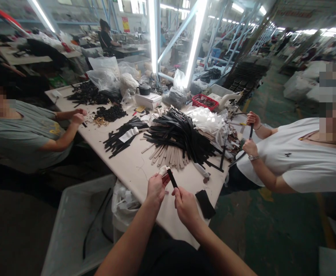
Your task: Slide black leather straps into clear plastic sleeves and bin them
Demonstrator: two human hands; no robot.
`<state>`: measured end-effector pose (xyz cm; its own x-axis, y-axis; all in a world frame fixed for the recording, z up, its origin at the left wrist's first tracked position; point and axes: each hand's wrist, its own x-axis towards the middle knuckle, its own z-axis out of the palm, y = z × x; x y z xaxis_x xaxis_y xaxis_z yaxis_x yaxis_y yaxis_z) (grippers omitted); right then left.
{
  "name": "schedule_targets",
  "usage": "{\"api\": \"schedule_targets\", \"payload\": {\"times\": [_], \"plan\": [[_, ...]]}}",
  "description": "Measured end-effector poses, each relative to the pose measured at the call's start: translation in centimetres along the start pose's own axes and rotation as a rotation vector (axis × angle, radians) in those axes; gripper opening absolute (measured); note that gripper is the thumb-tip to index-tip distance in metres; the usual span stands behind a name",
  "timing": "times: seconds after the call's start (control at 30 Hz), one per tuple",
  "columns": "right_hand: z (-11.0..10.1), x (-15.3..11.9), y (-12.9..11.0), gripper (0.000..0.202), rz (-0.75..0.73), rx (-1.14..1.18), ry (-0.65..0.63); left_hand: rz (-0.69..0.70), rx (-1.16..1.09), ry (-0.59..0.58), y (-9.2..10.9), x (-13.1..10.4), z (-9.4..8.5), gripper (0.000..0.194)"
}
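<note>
Near the table's front edge, my right hand (pixel 184 204) is closed on a short black strip (pixel 172 179), which points up and to the left. Just left of it, my left hand (pixel 155 188) pinches a small whitish piece, perhaps cloth or a wrapped fingertip, close to the strip's upper end; its exact nature is too small to tell. Beyond my hands lies a large pile of long black strips (pixel 179 130), with beige strips (pixel 168 155) fanned out under it. A smaller bunch of black strips (pixel 124 134) carries a white label. Beside my right hand rests a flat black piece (pixel 205 204).
A grey bin (pixel 78 222) and a white sack (pixel 123 205) stand below the table's left edge. One person (pixel 27 134) works at the left, another (pixel 283 153) at the right. A red basket (pixel 205 102), small black parts (pixel 109 113) and plastic bags (pixel 104 73) sit farther back.
</note>
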<state>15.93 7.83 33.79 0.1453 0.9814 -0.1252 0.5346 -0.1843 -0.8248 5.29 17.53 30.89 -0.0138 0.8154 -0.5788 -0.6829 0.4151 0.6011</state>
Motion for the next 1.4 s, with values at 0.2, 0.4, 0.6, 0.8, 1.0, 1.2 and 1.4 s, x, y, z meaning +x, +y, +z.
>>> {"api": "schedule_targets", "payload": {"times": [0.2, 0.4, 0.6, 0.8, 1.0, 1.2, 1.4], "plan": [[0.2, 0.2, 0.5, 0.04, 0.006, -0.021, -0.005, -0.009, 0.004, -0.023, 0.1, -0.1, -0.1, 0.018], [0.3, 0.2, 0.7, 0.041, 0.008, -0.008, -0.009, -0.012, 0.028, -0.047, 0.5, -0.2, -0.2, 0.015], [0.3, 1.5, 0.5, 0.044, 0.127, 0.241, -0.151, -0.115, 0.145, -0.148, -0.8, -0.9, -1.1, 0.018], [0.0, 1.6, 1.5, 0.041, 0.161, 0.551, -0.321, -0.131, 0.176, -0.191, -0.6, -1.6, -2.1, 0.027], [1.4, 1.3, 1.9, 0.04, 0.193, 0.459, -0.266, -0.078, 0.145, -0.104, -2.2, -2.2, -3.6, 0.03], [3.2, 0.4, 3.7, 0.038, 0.348, 0.476, -0.465, -0.042, 0.078, 0.048, -3.1, -0.8, -5.7, 0.024], [4.2, 0.4, 4.4, 0.039, 0.307, 0.47, -0.39, -0.199, 0.131, 0.041, -5.3, -2.5, -6.5, 0.026]]}}
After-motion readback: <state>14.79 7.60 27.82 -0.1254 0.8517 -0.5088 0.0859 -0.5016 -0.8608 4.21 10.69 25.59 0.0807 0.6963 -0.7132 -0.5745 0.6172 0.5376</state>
